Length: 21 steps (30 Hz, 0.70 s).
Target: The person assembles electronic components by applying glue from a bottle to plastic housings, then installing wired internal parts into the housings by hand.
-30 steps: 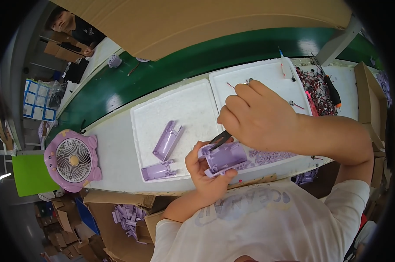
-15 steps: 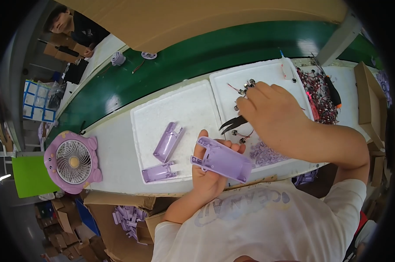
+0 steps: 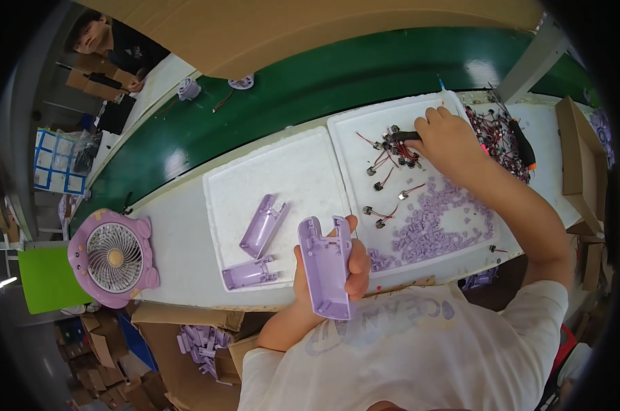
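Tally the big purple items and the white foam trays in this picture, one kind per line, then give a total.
Purple housing shells: 3 (one in the left hand, two on the left tray)
Purple desk fan: 1
White foam trays: 2
Total: 6

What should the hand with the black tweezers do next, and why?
Probably lift one small wired part out of the pile and carry it to the purple shell. The right hand has the black tweezers at the wired parts on the right foam tray, while the left hand holds the shell open side up.
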Motion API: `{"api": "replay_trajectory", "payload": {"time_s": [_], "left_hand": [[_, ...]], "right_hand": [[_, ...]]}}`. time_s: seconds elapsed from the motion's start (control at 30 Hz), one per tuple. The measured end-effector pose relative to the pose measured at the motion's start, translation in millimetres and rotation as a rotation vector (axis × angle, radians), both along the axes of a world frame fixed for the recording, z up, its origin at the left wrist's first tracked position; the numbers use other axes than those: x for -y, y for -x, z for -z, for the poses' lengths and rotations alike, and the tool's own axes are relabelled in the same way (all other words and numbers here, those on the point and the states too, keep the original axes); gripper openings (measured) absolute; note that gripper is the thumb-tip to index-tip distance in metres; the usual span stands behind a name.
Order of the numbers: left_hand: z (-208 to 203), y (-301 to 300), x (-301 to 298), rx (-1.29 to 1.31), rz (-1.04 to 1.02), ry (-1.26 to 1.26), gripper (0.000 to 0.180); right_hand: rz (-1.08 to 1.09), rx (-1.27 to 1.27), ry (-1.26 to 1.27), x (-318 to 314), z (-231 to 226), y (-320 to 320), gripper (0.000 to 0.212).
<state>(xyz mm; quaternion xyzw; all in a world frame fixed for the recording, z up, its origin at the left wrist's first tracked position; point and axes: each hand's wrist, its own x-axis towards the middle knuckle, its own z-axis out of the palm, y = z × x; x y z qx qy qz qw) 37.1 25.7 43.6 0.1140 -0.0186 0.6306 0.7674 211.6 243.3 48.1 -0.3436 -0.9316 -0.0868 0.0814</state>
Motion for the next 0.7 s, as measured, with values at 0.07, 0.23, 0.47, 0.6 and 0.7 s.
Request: {"api": "replay_trajectory", "payload": {"time_s": [0.07,0.23,0.47,0.6,0.7], "left_hand": [[0,-1,-1,0.011,-0.002,0.004,0.078],[-6,-6,-1,-0.183,-0.156,0.073,0.073],[0,-5,-1,-0.119,-0.113,0.027,0.076],[2,-5,-2,-0.053,-0.071,0.024,0.075],[0,-4,-3,0.03,0.004,0.051,0.073]], "right_hand": [[-0.056,-0.072,-0.117,-1,-1,2,0.03],[-0.361,-0.211,0.18,32,-14,11,0.025],[-0.438,-0.084,0.397,64,-8,-1,0.024],[-0.434,-0.186,0.41,64,-12,6,0.012],[-0.486,-0.171,0.398,60,-6,11,0.015]]}}
